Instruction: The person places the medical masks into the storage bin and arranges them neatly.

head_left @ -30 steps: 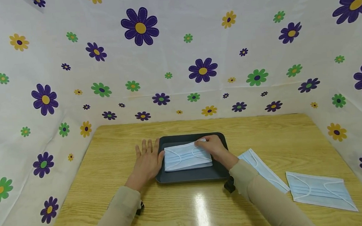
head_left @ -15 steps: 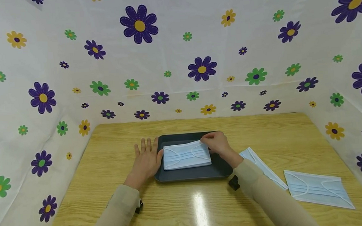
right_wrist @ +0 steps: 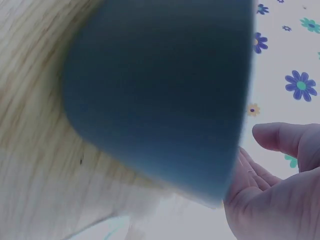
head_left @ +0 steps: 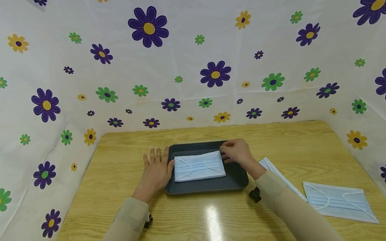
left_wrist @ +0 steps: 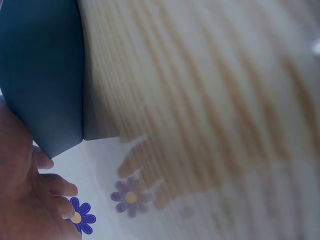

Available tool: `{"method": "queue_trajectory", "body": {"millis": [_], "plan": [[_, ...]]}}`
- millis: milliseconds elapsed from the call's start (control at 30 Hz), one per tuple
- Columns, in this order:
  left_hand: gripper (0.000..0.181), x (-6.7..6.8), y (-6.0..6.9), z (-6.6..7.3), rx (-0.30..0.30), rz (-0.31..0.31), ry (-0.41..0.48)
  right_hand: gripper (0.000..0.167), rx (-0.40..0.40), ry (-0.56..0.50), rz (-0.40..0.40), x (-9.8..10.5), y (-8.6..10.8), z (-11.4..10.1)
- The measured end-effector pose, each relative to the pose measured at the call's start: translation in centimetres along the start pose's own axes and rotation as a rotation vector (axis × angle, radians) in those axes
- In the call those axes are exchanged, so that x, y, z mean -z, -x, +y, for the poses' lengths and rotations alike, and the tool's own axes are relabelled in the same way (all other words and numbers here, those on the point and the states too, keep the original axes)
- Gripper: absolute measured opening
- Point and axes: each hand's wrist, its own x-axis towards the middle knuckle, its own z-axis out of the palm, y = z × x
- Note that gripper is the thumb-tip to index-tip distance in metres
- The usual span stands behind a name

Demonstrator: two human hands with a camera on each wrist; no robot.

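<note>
A dark grey tray (head_left: 207,186) lies on the wooden table, and light blue face masks (head_left: 198,167) are stacked inside it, ear loops showing on the top one. Along the tray's left edge rests my left hand (head_left: 154,174), fingers straight and spread, the thumb reaching over the rim by the stack. My right hand (head_left: 239,153) hovers over the tray's right side, just off the masks' upper right corner, with bent fingers. In the right wrist view, thumb and fingers stand apart on that hand (right_wrist: 280,187), with nothing seen between them; the tray's outer wall (right_wrist: 160,90) hides some fingertips.
To the right of the tray lie two more face masks: one slanted (head_left: 284,179), partly behind the right forearm, and one flatter mask (head_left: 340,201) nearer the table's right edge. A white flowered cloth (head_left: 189,61) walls the table (head_left: 131,142) at the back and sides.
My right hand has let go of the top mask's upper right corner and moved a little to the right. The left hand has stayed at the tray's left edge.
</note>
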Motion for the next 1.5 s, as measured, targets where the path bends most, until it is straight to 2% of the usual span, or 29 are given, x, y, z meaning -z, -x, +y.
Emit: {"method": "queue_trajectory", "body": {"millis": [200, 467, 833, 1233, 1500], "plan": [[0.068, 0.3, 0.1, 0.2, 0.002, -0.007, 0.011, 0.039, 0.014, -0.064, -0.004, 1.6, 0.5, -0.1], [0.067, 0.4, 0.1, 0.2, 0.003, -0.003, 0.002, 0.046, 0.002, -0.109, -0.011, 5.0, 1.2, 0.5], [0.068, 0.3, 0.1, 0.2, 0.006, -0.006, 0.004, 0.053, 0.053, -0.079, -0.030, 9.4, 1.8, 2.4], [0.068, 0.1, 0.0, 0.1, 0.000, -0.006, -0.001, 0.054, 0.033, 0.022, -0.005, 12.8, 2.5, 5.1], [0.068, 0.0, 0.0, 0.0, 0.006, -0.006, 0.018, 0.052, -0.020, 0.095, 0.009, 14.3, 3.2, 6.8]]}}
